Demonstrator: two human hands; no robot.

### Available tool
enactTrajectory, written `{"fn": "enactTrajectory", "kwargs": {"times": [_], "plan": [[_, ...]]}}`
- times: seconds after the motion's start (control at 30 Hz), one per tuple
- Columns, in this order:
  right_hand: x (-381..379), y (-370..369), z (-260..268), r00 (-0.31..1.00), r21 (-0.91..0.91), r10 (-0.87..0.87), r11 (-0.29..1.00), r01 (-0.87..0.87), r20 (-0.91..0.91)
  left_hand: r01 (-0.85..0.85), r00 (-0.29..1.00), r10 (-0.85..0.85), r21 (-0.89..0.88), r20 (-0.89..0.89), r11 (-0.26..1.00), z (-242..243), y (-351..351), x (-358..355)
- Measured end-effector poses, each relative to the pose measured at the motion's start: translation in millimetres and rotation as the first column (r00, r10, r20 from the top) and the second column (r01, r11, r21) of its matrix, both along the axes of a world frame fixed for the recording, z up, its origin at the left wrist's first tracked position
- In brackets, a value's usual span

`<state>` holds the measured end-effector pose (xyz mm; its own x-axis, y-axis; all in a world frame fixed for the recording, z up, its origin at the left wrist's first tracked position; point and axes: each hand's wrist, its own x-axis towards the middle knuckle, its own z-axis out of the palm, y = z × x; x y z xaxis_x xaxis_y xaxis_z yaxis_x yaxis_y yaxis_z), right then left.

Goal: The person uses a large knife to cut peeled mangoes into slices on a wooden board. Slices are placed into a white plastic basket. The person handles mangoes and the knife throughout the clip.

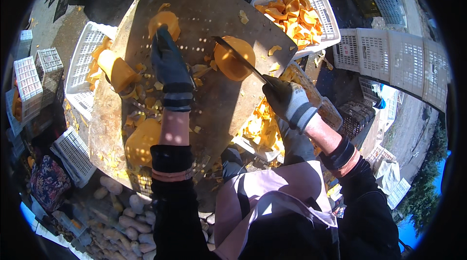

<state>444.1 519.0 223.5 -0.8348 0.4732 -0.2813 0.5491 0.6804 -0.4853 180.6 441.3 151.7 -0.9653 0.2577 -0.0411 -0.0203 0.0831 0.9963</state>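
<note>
My left hand (168, 57), in a dark-coated work glove, reaches over the brown board with its fingertips against a peeled orange squash piece (173, 23). Whether the fingers grip that piece or only touch it is hard to see. In my gloved right hand (286, 97) is the handle of a long knife (239, 57). Its blade lies across the top of a second peeled squash piece (237, 68) on the board. Two more peeled pieces are on the left of the board: a cut cylinder (116, 70) and a rounded chunk (143, 141) beside my left forearm.
The board (204, 114) carries scattered peel scraps. A white crate (330, 15) of orange pieces stands at the far right corner, another crate (78, 74) at the left. Peelings (261, 125) fill a container by my legs. Whole squashes (133, 223) cover the ground lower left.
</note>
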Motion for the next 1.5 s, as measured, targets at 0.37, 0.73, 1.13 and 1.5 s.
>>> {"fn": "enactTrajectory", "kwargs": {"times": [0.37,0.73,1.13,1.5], "plan": [[-19.3,3.5,12.0,0.969,-0.070,-0.165,0.981,0.180,0.185,0.212,0.540,-0.773,-0.834,-0.334,0.509,54.8,86.2,8.0],[-16.8,3.7,17.6,0.921,-0.074,-0.177,0.974,0.215,0.346,0.383,0.639,-0.768,-0.845,-0.050,0.373,45.5,77.3,12.2],[-24.1,0.9,-8.4,0.911,0.186,0.121,0.960,-0.208,0.395,0.447,0.597,-0.790,-0.876,0.141,0.181,30.6,89.4,3.7],[-33.8,0.9,-13.6,0.854,0.148,0.125,0.962,-0.228,0.505,0.357,0.601,-0.785,-0.929,0.150,0.096,28.8,95.0,4.6]]}}
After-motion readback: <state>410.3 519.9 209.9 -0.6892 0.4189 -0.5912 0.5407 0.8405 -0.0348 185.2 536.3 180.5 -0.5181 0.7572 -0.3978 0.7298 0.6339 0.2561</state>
